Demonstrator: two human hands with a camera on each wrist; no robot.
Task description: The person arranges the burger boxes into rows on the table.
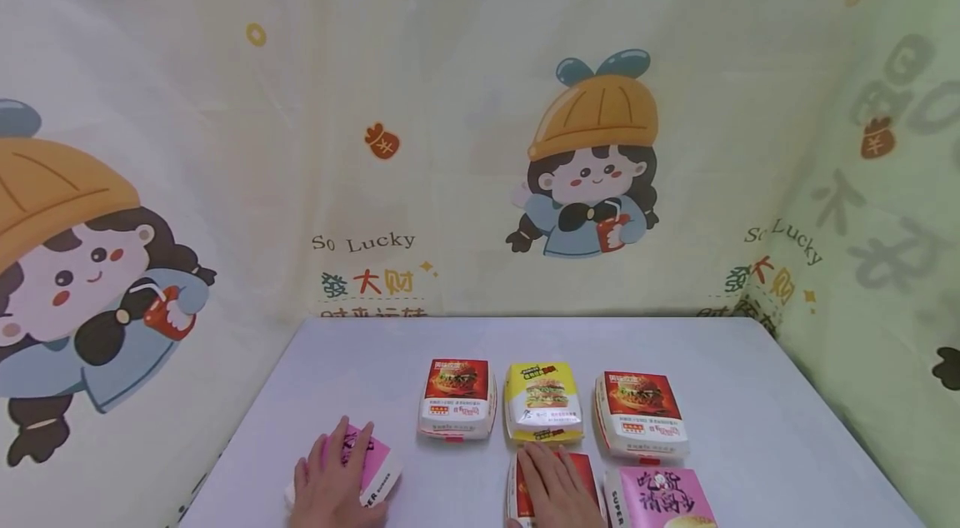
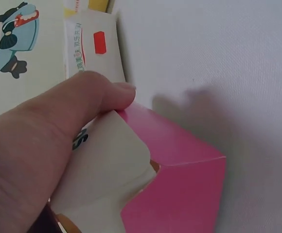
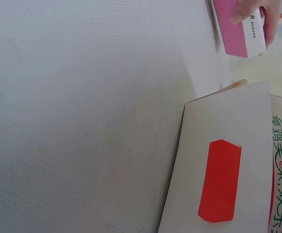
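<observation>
In the head view, my left hand [image 1: 336,478] lies over a pink burger box [image 1: 380,461] at the table's left, fingers across its top. In the left wrist view the thumb [image 2: 90,99] presses on the white side of that pink box [image 2: 180,189]. My right hand [image 1: 553,488] holds a red-and-white burger box [image 1: 587,470] near the table's front middle, fingers over its printed top. That box's front, with a red tab [image 3: 220,182], fills the lower right of the right wrist view. The undersides of both boxes are hidden.
Behind the right hand stands a yellow burger box [image 1: 543,399], between a red-and-white box [image 1: 457,399] and another red-and-white box [image 1: 642,415]. A second pink box [image 1: 663,496] lies right of the right hand. A printed curtain [image 1: 450,136] encloses the white table [image 1: 360,353].
</observation>
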